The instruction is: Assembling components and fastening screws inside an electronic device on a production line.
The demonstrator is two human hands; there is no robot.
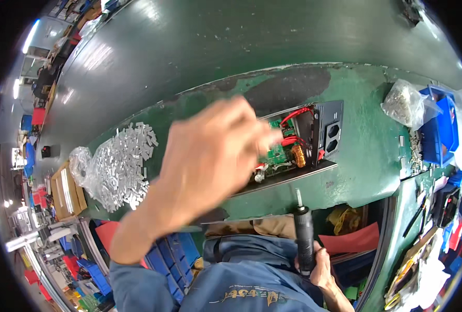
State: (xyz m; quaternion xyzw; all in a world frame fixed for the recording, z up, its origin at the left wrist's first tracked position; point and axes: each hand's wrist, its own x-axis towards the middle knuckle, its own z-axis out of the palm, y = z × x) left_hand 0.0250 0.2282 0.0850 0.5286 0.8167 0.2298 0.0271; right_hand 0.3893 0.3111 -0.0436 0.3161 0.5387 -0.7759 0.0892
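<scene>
Green strip (272, 199) separates casing (335, 125) from bench edge (353, 203); right hand (321, 268) grips screwdriver (304, 236), grip of left hand (212, 151) unclear.

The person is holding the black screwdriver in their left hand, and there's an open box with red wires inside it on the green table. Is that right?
Not quite: the black screwdriver is in the person's right hand, as the head view shows. There is indeed an open box with red wires inside it on the green table.
</scene>
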